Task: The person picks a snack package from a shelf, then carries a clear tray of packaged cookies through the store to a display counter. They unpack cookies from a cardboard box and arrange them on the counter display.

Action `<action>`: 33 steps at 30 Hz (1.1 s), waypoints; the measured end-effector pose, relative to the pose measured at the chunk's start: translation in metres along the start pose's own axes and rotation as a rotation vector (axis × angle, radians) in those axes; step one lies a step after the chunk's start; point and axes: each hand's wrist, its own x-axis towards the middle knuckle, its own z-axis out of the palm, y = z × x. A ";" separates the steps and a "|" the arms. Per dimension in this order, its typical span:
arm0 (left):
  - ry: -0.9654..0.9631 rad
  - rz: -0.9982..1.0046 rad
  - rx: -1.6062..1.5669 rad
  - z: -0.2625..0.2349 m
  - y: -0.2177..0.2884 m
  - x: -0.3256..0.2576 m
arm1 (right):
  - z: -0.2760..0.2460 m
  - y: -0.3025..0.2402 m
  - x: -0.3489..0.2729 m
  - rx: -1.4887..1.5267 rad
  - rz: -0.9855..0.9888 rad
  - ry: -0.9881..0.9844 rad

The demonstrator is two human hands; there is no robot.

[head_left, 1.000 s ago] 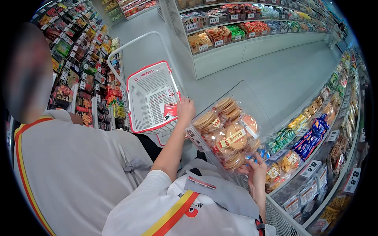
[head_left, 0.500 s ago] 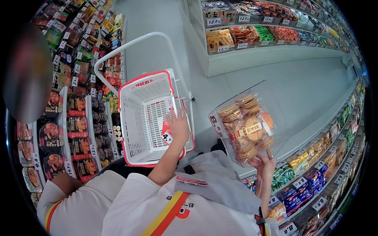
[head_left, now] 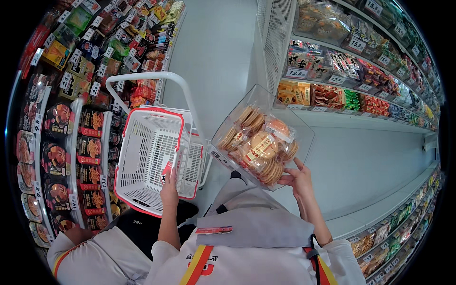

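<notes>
My right hand [head_left: 297,181] grips the near right corner of a clear plastic bin [head_left: 306,137], which tilts in front of me. Inside it lie several clear packs of round biscuits [head_left: 262,145]. A price tag [head_left: 223,160] sits on the bin's left edge. My left hand [head_left: 169,191] is closed at the right rim of a white shopping basket [head_left: 124,164] with red trim. Between its fingers a red and white price card [head_left: 166,171] shows in part. The basket's tall white handle [head_left: 147,76] stands up.
At the left, another person's sleeve [head_left: 78,251] is close beside me. Shelves of packaged food [head_left: 90,156] line the left side. A white rack [head_left: 275,52] with snack bins stands ahead on the right, and a low shelf [head_left: 380,194] runs along the right.
My left hand's fingers have gone from spread to closed, and the hand has come nearer me. The bin has turned and come closer to the basket. The whole view has shifted.
</notes>
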 end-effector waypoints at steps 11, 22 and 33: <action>-0.244 -0.233 0.014 -0.008 -0.072 0.110 | 0.177 -0.131 0.227 -0.102 0.025 -0.131; -0.258 -0.467 -0.001 -0.033 -0.092 0.224 | 0.365 -0.289 0.476 -0.081 0.021 -0.165; -0.672 -0.760 -0.376 -0.010 -0.097 0.593 | 0.508 -0.462 0.695 -0.086 -0.117 -0.126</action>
